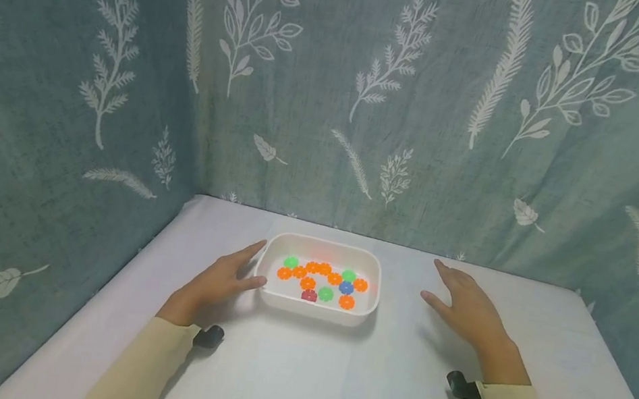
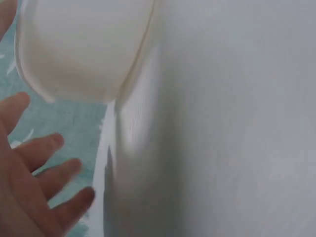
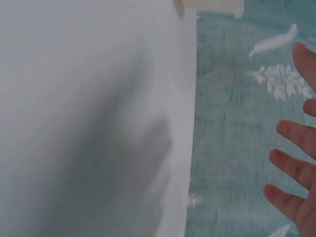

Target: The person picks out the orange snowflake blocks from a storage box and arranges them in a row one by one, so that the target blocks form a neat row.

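Note:
A white rectangular tub (image 1: 310, 308) stands on the table, holding several small flower-shaped discs. Most are orange (image 1: 346, 302); a few are green (image 1: 326, 294), and there is one blue disc (image 1: 346, 288) and one red disc (image 1: 309, 295). At the tub's left end is my left hand (image 1: 219, 281), fingers spread and thumb close to the rim; whether the thumb touches it I cannot tell. In the left wrist view, the fingers (image 2: 44, 150) stand apart from the tub wall (image 2: 74, 54). My right hand (image 1: 472, 310) hovers right of the tub, fingers extended, holding nothing.
White cloth covers the table (image 1: 293, 387). Behind it and along the left hangs a teal curtain (image 1: 310, 178) with white leaf prints. Dark wrist devices (image 1: 208, 336) sit at both sleeve cuffs.

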Available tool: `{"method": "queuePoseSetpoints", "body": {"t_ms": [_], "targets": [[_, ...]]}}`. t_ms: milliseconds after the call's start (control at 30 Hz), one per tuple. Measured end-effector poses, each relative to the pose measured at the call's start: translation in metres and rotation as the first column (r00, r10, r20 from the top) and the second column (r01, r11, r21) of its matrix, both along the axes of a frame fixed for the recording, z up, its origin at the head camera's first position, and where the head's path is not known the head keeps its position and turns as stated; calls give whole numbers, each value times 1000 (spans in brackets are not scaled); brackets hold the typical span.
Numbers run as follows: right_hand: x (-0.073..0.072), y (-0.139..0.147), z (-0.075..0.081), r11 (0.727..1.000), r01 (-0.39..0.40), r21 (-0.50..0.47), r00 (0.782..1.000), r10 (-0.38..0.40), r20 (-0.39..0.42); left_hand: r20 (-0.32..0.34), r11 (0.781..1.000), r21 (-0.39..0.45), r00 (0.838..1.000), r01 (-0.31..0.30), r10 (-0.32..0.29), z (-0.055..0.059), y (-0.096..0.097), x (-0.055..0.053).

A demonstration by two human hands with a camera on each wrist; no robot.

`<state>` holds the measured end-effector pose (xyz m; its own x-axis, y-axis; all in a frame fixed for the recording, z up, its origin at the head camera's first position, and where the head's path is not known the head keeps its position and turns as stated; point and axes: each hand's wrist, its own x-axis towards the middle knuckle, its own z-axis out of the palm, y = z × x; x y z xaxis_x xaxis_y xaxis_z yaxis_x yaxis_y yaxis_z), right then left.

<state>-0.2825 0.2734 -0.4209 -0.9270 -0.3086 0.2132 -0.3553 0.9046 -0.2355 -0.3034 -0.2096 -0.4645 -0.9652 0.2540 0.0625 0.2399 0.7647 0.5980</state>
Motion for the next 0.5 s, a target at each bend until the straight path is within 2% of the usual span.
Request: {"method": "queuePoseSetpoints", "body": {"t_ms": [133, 233, 400, 500], "targets": [[-7, -19, 1, 1000, 0, -22, 1000, 0, 6, 41, 993, 102, 998, -57, 53, -4, 1, -1], [-11, -34, 1, 999, -4, -39, 1000, 5, 24, 61, 973, 211, 995, -91, 80, -11, 1, 0], [-17, -63, -3, 998, -22, -62, 1000, 23, 15, 113, 926, 369, 993, -82, 42, -24, 3, 3], [-20, -81, -7, 995, -40, -93, 999, 40, -6, 140, 912, 401, 989, -89, 35, -27, 4, 5]]}}
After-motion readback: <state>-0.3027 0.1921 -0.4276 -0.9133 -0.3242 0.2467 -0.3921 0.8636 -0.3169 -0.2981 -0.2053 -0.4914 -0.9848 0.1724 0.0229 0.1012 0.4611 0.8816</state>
